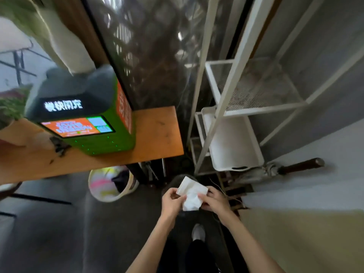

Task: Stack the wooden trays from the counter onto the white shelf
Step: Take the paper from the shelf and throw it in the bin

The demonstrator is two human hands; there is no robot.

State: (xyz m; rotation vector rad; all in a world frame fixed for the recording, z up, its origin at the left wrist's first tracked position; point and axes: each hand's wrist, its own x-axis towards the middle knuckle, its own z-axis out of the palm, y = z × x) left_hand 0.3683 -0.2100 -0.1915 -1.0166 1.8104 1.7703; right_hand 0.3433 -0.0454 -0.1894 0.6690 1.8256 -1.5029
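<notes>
My left hand (pixel 171 201) and my right hand (pixel 214 200) both grip a crumpled white paper tissue (pixel 192 195), held low in front of me above the floor. The white metal shelf (pixel 234 111) stands up and to the right, with a wire-mesh level near the top and a white plastic tray (pixel 234 142) on a lower level. The wooden counter (pixel 157 134) lies to the left of the shelf. No wooden tray shows in this view.
A green charging kiosk (pixel 84 119) with a lit screen stands on the counter. A bin (pixel 110 184) with colourful contents sits under the counter's edge. A folded umbrella (pixel 285 168) lies on the floor right of the shelf. My shoe (pixel 198 232) is below my hands.
</notes>
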